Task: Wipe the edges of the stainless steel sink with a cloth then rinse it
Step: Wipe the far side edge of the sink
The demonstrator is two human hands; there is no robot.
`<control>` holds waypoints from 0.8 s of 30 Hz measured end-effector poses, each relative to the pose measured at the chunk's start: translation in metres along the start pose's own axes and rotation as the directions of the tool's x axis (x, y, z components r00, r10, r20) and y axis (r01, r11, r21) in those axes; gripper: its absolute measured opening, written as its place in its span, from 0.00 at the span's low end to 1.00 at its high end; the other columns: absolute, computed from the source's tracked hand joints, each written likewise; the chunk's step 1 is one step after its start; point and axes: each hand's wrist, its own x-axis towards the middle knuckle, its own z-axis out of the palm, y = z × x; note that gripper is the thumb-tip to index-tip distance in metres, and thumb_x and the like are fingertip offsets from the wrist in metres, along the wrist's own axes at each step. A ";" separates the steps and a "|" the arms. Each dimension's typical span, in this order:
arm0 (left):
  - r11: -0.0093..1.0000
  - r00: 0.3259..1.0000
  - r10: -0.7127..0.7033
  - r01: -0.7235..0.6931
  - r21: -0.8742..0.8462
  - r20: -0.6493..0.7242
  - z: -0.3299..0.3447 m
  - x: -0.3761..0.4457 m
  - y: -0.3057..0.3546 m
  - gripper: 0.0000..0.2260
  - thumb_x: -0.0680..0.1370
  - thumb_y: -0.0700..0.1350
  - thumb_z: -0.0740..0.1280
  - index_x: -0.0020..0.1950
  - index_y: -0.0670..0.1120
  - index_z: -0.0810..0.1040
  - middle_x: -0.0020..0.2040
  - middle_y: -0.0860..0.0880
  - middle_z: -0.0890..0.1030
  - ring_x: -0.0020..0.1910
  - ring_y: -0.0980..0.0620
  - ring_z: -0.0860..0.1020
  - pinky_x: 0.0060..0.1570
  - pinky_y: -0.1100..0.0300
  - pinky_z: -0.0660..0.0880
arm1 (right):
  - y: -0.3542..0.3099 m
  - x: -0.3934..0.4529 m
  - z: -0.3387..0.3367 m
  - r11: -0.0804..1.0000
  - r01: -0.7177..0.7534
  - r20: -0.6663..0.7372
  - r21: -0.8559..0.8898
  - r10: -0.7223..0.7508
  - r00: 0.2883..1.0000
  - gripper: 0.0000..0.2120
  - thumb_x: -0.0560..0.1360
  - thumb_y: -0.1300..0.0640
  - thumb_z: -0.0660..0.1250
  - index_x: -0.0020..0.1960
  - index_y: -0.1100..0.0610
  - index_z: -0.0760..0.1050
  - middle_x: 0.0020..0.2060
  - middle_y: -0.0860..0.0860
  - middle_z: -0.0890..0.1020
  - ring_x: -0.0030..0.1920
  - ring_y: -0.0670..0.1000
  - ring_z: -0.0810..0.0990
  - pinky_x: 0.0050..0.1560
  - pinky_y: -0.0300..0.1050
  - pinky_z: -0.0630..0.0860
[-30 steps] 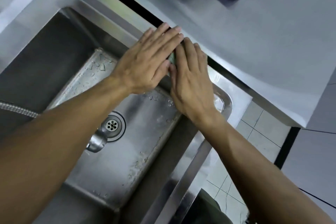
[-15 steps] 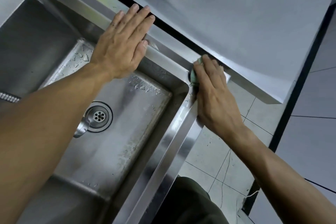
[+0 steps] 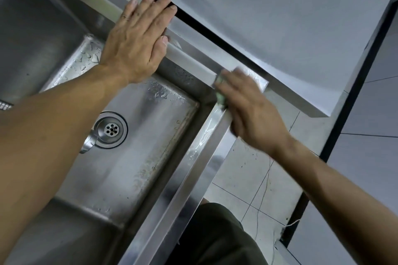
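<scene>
The stainless steel sink (image 3: 189, 49) fills the left of the head view, with a wet basin and a round drain (image 3: 111, 129). My left hand (image 3: 137, 38) lies flat on the far rim, fingers together and stretched out, holding nothing. My right hand (image 3: 249, 109), blurred by motion, presses a small pale green cloth (image 3: 219, 92) onto the sink's corner where the far rim meets the right rim. Only a sliver of the cloth shows beside my fingers; the rest is under my palm.
A grey steel counter (image 3: 280, 17) runs beyond a dark gap behind the sink. A faucet spout end (image 3: 87, 143) hangs over the drain and a braided hose (image 3: 5, 105) shows at the left edge. White floor tiles (image 3: 258, 178) lie at the right, below the rim.
My right hand has slid the cloth along the far rim away from my left hand to the corner, then onto the start of the right rim. My left hand stays flat on the far rim.
</scene>
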 end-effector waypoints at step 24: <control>0.999 0.999 0.036 -0.036 0.010 -0.031 -0.001 -0.003 -0.008 0.27 0.86 0.51 0.47 0.85 0.45 0.55 0.85 0.45 0.56 0.84 0.45 0.51 0.83 0.46 0.45 | 0.014 0.021 -0.004 0.997 0.059 -0.102 -0.048 -0.064 0.993 0.20 0.86 0.61 0.59 0.77 0.62 0.69 0.76 0.59 0.70 0.80 0.60 0.63 0.78 0.61 0.63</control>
